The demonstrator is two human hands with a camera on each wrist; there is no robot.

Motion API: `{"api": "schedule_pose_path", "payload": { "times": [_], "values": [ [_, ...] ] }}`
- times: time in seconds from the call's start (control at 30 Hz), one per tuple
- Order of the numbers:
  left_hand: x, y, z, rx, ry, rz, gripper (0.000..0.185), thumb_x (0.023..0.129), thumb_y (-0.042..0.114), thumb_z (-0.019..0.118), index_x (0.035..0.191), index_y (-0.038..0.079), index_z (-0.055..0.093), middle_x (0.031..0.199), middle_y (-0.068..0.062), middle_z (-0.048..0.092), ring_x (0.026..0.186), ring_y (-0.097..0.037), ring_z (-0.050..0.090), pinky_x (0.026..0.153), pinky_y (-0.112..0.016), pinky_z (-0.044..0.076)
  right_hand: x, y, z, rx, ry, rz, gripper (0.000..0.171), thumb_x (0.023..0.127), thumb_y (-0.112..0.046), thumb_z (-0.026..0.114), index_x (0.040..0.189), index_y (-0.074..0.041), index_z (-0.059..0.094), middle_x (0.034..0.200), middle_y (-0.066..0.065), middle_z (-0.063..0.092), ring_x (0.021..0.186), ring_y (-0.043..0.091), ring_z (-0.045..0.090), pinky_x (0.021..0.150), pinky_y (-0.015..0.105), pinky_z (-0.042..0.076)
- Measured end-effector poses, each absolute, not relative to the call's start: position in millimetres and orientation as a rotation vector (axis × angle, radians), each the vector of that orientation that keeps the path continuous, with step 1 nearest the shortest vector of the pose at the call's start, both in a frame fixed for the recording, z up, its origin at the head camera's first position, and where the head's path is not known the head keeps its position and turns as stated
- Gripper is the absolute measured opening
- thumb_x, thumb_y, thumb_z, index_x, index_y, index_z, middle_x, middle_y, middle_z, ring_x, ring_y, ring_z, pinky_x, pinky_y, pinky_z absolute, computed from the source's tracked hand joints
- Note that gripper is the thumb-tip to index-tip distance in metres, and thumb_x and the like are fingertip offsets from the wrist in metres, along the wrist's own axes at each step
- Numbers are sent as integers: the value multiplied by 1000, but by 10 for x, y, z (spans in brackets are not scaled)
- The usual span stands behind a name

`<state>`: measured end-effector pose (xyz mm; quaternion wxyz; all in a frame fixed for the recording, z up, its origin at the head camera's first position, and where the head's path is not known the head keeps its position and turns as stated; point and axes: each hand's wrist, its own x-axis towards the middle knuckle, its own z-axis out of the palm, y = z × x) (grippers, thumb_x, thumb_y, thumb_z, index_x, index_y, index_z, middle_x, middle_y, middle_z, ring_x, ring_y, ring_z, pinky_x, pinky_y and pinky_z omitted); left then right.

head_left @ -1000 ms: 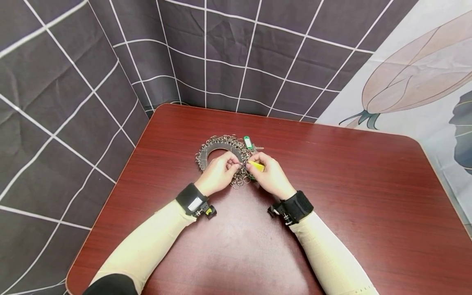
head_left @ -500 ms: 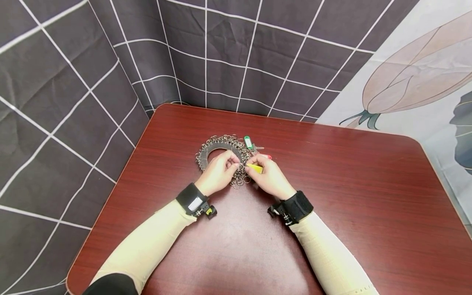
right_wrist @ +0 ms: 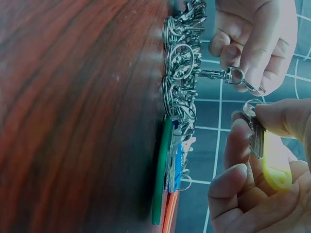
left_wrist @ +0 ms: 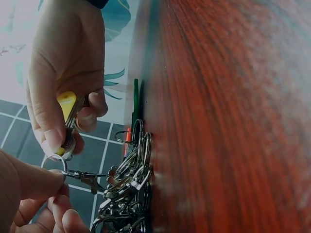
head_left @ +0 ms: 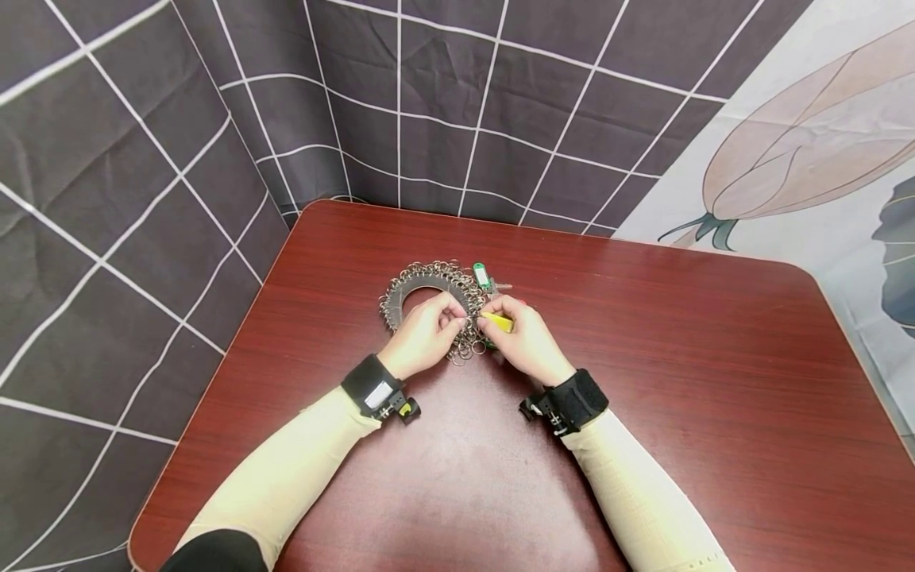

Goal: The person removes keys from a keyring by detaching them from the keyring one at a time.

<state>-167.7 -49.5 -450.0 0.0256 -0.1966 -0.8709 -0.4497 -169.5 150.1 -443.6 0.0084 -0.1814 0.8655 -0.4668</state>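
Two hands meet above a heap of metal key rings and clasps [head_left: 429, 298] lying on the dark red table [head_left: 679, 357]. The left hand [head_left: 422, 338] pinches a split ring with a swivel clasp [right_wrist: 228, 75] between thumb and fingertips, lifted just off the heap. The right hand [head_left: 525, 342] has its fingers curled round a key with a yellow tag [right_wrist: 274, 162], thumb pressing on the tag; the key's own small ring [left_wrist: 53, 162] sits just beside the left hand's ring. Whether the two rings touch cannot be told. A green tag [head_left: 482, 276] lies at the heap's far edge, and orange [right_wrist: 170, 213] and blue [right_wrist: 178, 165] tags lie beside it.
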Motion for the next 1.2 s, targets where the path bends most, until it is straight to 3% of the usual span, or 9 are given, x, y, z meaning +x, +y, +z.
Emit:
{"api": "schedule_pose_path", "payload": {
  "times": [0.17, 0.37, 0.47, 0.63, 0.9, 1.2],
  "values": [
    [-1673, -498, -4484, -620, -2716, -1397, 5, 90, 10, 65, 94, 11, 64, 75, 2, 57, 68, -11, 54, 61, -26, 46, -1691, 1537, -4436, -562, 2716, -1452, 6, 91, -17, 68, 95, -14, 66, 86, -1, 64, 66, 12, 54, 59, 25, 44],
    [-1665, -544, -4438, -667, -2797, -1375, 9, 91, 12, 64, 99, 7, 65, 78, 3, 58, 71, -11, 55, 65, -26, 47, -1716, 1655, -4424, -553, 2779, -1427, 10, 90, -17, 70, 98, -11, 70, 103, 1, 67, 85, 12, 59, 73, 26, 48],
    [-1654, -575, -4415, -682, -2838, -1356, 12, 91, 13, 64, 100, 6, 65, 79, 3, 59, 72, -10, 55, 66, -26, 47, -1736, 1750, -4397, -524, 2801, -1391, 13, 90, -19, 69, 100, -10, 71, 101, 2, 67, 78, 14, 60, 68, 27, 49],
    [-1642, -607, -4411, -697, -2865, -1333, 12, 91, 13, 64, 101, 7, 64, 79, 3, 58, 72, -11, 55, 66, -26, 47, -1790, 1962, -4366, -431, 2821, -1331, 14, 92, -19, 67, 102, -9, 69, 82, 5, 66, 55, 19, 57, 52, 28, 46],
    [-1640, -660, -4428, -699, -2902, -1303, 11, 92, 15, 64, 101, 9, 64, 78, 4, 58, 71, -10, 54, 66, -26, 47, -1946, 2412, -4312, -305, 2967, -1177, 11, 90, -17, 69, 91, -6, 66, 75, 8, 66, 61, 16, 53, 55, 26, 41],
    [-1615, -734, -4375, -697, -2918, -1262, 11, 91, 15, 64, 101, 9, 64, 78, 5, 58, 71, -10, 55, 67, -27, 48, -2044, 2895, -4271, -142, 3004, -1093, 19, 91, -19, 67, 92, 0, 67, 76, 12, 65, 59, 11, 53, 54, 21, 42]
  ]
}}
